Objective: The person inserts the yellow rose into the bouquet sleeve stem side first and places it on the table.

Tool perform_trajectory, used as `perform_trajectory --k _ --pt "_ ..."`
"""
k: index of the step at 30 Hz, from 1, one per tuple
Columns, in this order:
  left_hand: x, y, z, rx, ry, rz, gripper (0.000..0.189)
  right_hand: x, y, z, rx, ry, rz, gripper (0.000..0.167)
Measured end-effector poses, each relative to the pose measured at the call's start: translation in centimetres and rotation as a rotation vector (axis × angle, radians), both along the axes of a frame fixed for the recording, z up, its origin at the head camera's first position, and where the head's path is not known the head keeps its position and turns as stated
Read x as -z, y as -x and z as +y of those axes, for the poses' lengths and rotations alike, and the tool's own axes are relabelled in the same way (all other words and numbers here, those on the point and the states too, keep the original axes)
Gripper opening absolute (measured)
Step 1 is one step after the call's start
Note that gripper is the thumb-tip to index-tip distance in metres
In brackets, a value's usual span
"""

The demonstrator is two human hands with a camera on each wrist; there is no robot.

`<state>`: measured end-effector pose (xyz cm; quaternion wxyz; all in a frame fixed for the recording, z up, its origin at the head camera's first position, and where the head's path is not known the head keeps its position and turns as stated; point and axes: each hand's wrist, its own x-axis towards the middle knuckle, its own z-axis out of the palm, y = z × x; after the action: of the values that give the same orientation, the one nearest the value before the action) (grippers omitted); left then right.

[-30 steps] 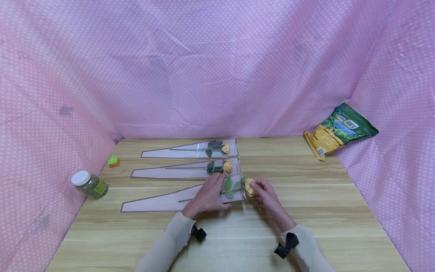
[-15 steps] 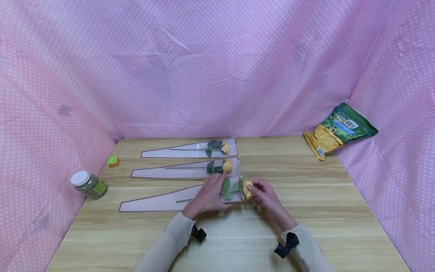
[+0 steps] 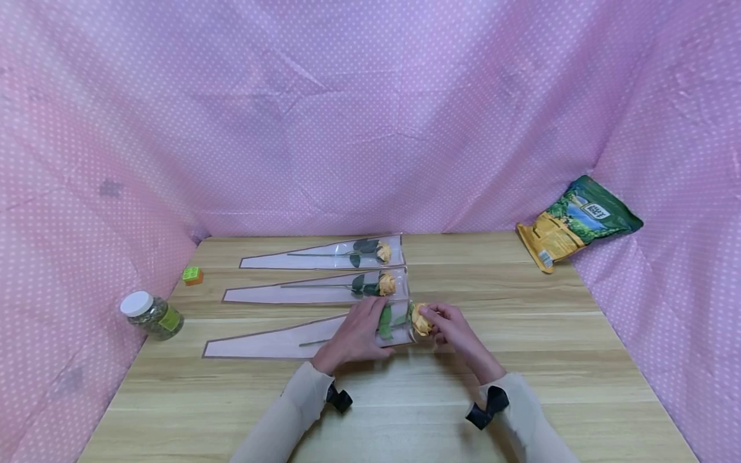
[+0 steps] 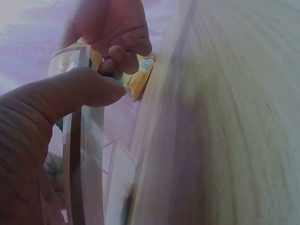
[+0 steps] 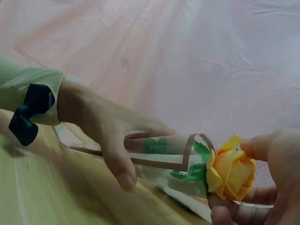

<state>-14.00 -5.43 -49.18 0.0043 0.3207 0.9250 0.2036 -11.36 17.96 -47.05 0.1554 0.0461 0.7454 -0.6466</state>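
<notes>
A clear, brown-edged flower sleeve (image 3: pixel 255 342) lies nearest on the table, its wide mouth facing right. My left hand (image 3: pixel 354 334) holds it near the mouth, with thumb and fingers on opposite sides, as the right wrist view shows. Inside run the green stem and leaves of a yellow artificial rose (image 5: pixel 230 174). Its bloom sits just outside the mouth, pinched between the thumb and fingers of my right hand (image 3: pixel 458 333). In the left wrist view the left thumb (image 4: pixel 89 89) lies across the sleeve. The left fingers are partly hidden.
Two more sleeves, a middle one (image 3: pixel 255 295) and a back one (image 3: pixel 266 262), each contain a yellow rose. A white-lidded jar (image 3: pixel 159 318) and a toy block (image 3: pixel 193 276) are at left. A green and yellow bag (image 3: pixel 579 222) lies back right.
The rose has slid slightly left, deeper into the sleeve, with my right hand following. The nearest sleeve has shifted slightly left. My left hand has stayed nearly in place.
</notes>
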Motion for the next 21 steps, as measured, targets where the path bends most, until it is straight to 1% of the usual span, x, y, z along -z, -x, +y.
perform_trajectory --k 2,5,7,9,14,18,21 --pt "-0.04 0.02 -0.01 -0.002 0.001 0.002 0.104 0.23 0.03 0.03 -0.024 -0.008 0.029 0.039" --pt "-0.05 0.08 -0.05 -0.004 0.004 0.0 0.105 0.57 0.01 0.18 -0.066 -0.015 0.102 0.038" --pt "-0.02 0.12 -0.08 -0.006 0.006 -0.001 0.105 0.72 -0.01 0.28 -0.088 -0.001 0.151 0.039" --pt "-0.01 0.15 -0.09 -0.007 0.007 -0.001 0.104 0.77 -0.02 0.38 -0.103 0.027 0.176 0.041" --pt "-0.02 0.15 -0.13 -0.009 0.005 -0.003 0.102 0.64 -0.09 0.55 -0.117 0.091 0.166 0.045" --pt "-0.04 0.21 -0.16 -0.012 -0.006 -0.003 0.101 0.4 -0.19 0.62 -0.133 0.098 0.171 0.048" --pt "-0.05 0.28 -0.2 -0.012 -0.01 0.002 0.1 0.38 -0.2 0.55 -0.127 0.089 0.184 0.049"
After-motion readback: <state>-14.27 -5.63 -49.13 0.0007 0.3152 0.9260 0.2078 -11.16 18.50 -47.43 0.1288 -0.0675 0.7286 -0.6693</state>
